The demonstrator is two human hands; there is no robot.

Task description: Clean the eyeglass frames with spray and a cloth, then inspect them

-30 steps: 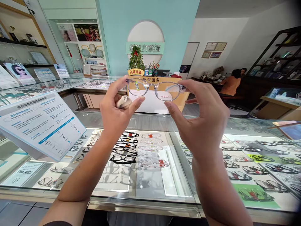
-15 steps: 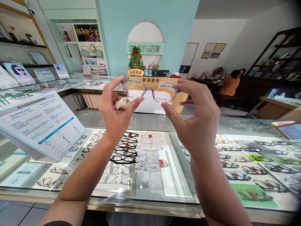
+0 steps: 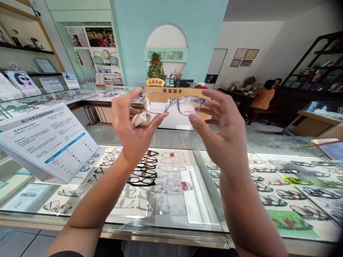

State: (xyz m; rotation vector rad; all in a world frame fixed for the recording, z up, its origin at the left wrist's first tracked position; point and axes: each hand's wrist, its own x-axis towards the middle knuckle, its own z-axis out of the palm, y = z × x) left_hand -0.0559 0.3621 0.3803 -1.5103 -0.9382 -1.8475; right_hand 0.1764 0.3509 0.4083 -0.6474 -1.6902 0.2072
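A pair of clear grey-framed eyeglasses is held up at eye height above the glass counter, lenses facing me. My left hand pinches the left end of the frame between thumb and fingers. A bunched beige cloth is tucked inside that same hand. My right hand is at the other end, its thumb at the lower rim of the right lens and its fingers curved behind the hinge. Lettering shows on the right lens. The temples are mostly hidden behind the front and the fingers.
Below the hands, a glass display counter holds rows of eyeglasses. A tilted printed sign stands on it at left. Beyond are a wooden cashier desk with a plant, and a seated person in orange at right.
The eyeglasses have turned slightly and shifted a little right at their left end. My right hand has moved slightly left, its fingers now more spread behind the right lens.
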